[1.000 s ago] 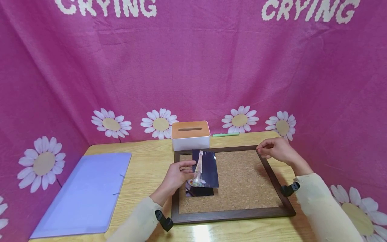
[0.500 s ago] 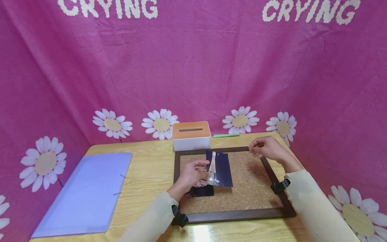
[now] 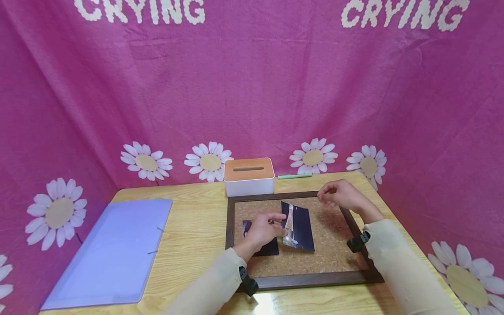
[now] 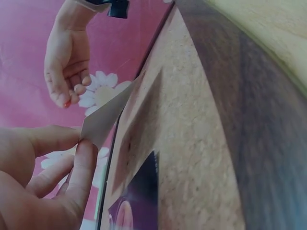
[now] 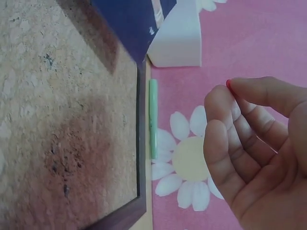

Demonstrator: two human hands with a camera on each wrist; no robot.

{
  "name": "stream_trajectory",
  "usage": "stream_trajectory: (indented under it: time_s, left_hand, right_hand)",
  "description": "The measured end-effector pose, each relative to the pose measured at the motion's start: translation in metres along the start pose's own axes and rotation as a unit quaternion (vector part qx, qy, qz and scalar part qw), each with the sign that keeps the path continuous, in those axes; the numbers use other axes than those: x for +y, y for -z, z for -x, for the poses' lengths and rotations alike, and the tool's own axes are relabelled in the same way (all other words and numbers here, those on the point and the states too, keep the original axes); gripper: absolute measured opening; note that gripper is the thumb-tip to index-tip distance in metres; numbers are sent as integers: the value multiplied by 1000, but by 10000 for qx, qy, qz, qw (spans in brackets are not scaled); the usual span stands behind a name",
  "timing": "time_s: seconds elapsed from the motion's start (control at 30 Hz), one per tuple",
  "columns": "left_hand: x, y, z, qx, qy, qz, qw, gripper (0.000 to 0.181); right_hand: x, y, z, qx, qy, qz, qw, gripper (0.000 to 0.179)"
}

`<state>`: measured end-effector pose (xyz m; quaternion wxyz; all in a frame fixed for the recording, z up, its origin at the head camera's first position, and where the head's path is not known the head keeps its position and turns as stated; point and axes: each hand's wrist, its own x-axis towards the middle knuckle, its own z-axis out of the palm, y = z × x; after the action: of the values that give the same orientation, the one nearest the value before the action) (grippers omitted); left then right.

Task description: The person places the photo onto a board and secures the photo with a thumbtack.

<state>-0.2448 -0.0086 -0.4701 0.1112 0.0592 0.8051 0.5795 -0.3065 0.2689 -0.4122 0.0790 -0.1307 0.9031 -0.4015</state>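
My left hand [image 3: 264, 229] pinches the left edge of a photo [image 3: 302, 229] of a lit tower against a dark sky. The photo is tilted above the cork board [image 3: 334, 258], casting a shadow on it in the left wrist view. Under the left hand a second dark photo [image 3: 269, 249] lies on the cork, partly hidden by the hand. My right hand [image 3: 341, 195] is over the board's upper right part, right of the held photo. Between its thumb and forefinger it pinches a small red pin [image 5: 229, 83], mostly hidden by the fingertips.
The board has a dark wooden frame [image 3: 315, 280]. Behind it stand a white tissue box with an orange-brown lid [image 3: 249, 175] and a green pen [image 3: 294, 176] on the table [image 3: 193, 227]. A blue-violet folder [image 3: 110, 249] lies at left. Pink cloth [image 3: 252, 87] encloses the table.
My left hand has carried the tower photo rightward across the board and a little toward me, off the second photo. My right hand has moved left, in over the board.
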Motion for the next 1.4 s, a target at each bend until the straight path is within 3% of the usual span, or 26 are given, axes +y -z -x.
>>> stream_trajectory:
  time_s: [0.17,0.37,0.53,0.73,0.97,1.2,1.4]
  left_hand:
    - [-3,-8,-1,-174,-125,100,9997,41]
    - [-5,-13,-1,-273,-150,-104,9995,41]
    - [-5,-16,-2,-185,-182,-274,9993,40]
    - [-5,-22,-2,-43,5,-299,9995,41]
    - [-4,-26,-1,-139,102,-104,9998,45]
    - [-5,-26,-2,43,-161,-1214,9925,46]
    - [-4,-27,-2,27,-207,-1583,9872,47]
  right_hand:
    - [4,-6,-6,-100,-82,-91,9999,17]
    - [7,-13,-11,-260,-204,-158,9993,15]
    - [9,-19,-15,-310,-297,-128,9990,14]
    - [10,-30,-20,-455,-428,-227,9978,13]
    - [14,-39,-25,-650,-588,-184,9960,13]
    - [21,-48,-31,-965,-475,-123,9941,14]
    - [25,-57,-36,-915,-533,289,9940,13]
